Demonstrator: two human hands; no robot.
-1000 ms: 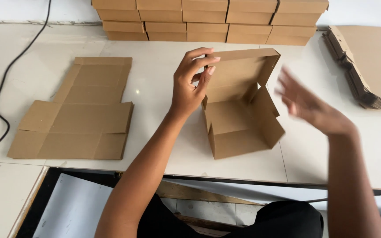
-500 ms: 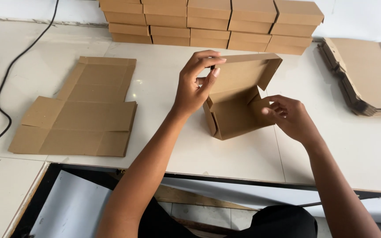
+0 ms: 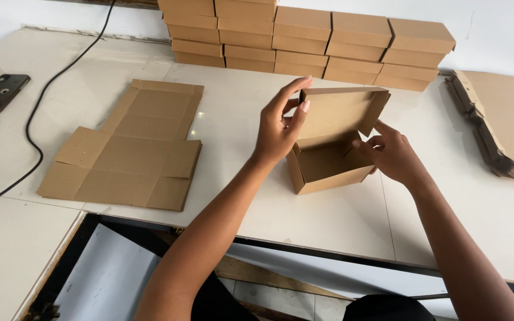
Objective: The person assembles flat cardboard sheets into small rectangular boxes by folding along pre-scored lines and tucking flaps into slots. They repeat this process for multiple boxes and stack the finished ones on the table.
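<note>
— While the head camera looks down on the white table (image 3: 340, 238), where is the box?

— A little right of the frame's centre. It is a small brown cardboard box (image 3: 328, 160), half folded, its lid flap standing up at the back and its tray open toward the camera.

— What is the left hand doing?

— The left hand (image 3: 279, 128) grips the lid's left edge, fingers curled over the top corner and thumb on the inside face, so it is closed on the cardboard.

— And the right?

— The right hand (image 3: 391, 156) is at the box's right side wall. Its fingertips (image 3: 361, 144) press a side flap inward, pinching the cardboard at that corner.

— What else lies around?

— At the left of the frame a flat unfolded box blank (image 3: 129, 148) lies on the table, well apart from the hands. Along the top edge, finished boxes (image 3: 304, 38) are stacked in rows. At the right edge sits a pile of flat blanks (image 3: 501, 119). In the upper left a dark phone (image 3: 0, 93) lies on the table with a black cable (image 3: 37, 137) curving past it.
</note>
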